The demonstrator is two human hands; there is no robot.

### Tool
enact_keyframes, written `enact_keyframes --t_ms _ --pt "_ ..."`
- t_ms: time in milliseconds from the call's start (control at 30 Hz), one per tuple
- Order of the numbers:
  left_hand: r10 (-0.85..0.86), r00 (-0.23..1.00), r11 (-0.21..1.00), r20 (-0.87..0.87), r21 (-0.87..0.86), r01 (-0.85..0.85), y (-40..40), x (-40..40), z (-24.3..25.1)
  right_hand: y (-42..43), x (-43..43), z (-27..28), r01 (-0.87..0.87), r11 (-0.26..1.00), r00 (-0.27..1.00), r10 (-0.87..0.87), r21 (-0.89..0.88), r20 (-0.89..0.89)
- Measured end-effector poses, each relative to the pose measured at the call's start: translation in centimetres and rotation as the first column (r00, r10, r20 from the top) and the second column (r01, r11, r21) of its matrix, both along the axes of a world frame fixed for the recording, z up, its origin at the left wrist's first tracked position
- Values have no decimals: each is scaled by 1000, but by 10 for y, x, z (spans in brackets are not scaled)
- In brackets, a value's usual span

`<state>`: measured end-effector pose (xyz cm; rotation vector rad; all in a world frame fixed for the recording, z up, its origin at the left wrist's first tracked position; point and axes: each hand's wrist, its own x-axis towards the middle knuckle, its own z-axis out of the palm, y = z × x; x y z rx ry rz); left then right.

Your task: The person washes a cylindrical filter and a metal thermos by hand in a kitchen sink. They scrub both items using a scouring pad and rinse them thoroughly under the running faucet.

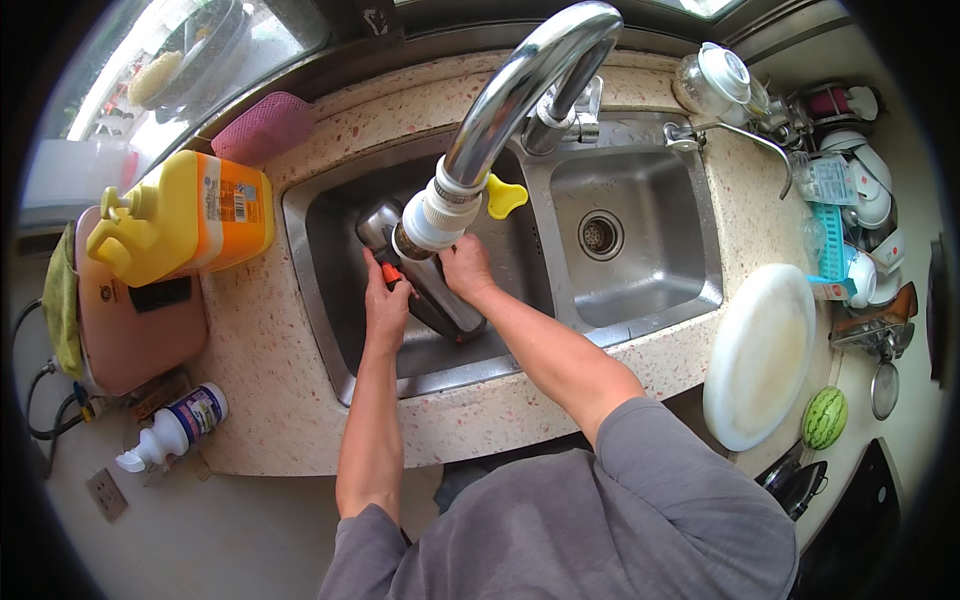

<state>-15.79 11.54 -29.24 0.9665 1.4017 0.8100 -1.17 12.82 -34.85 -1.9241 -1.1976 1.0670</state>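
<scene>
Over the larger, left basin of a steel double sink (349, 379), both my hands are on a long metal vessel (442, 296), maybe a flask. It lies tilted in the basin, with a rounded metal part at its far end. My left hand (386, 304) grips its left side, where an orange-red part shows by the fingers and a black part runs below. My right hand (466, 268) holds the vessel from the right, its fingertips partly hidden. A chrome faucet (517, 82) with a white nozzle and a yellow tab arches above and covers part of the vessel.
At left stand a yellow detergent jug (180, 217), a pink basket (262, 127) and a white bottle (176, 427). The smaller basin (637, 225) is on the right. Beyond it are a round white board (761, 356), a small watermelon (825, 418), glass jars (716, 82) and stacked dishes (870, 195).
</scene>
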Motion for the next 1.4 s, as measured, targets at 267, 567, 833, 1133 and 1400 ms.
enact_keyframes --t_ms 267,567,833,1133,1400 --pt "1 997 1000 76 11 -2 -1 2 -16 14 -13 12 -138 854 990 112 502 82" --pt "-30 944 995 329 -75 58 -10 -3 -16 -14 -5 46 -390 713 921 309 582 239" --pt "1 998 998 69 66 -6 -19 12 -1 7 16 45 -251 838 955 133 485 266" --pt "32 992 998 126 53 -39 -19 19 -12 -14 -7 58 -319 805 947 253 501 196" --pt "53 984 999 168 -1 -53 -25 0 -13 -9 9 67 -392 738 910 399 549 113"
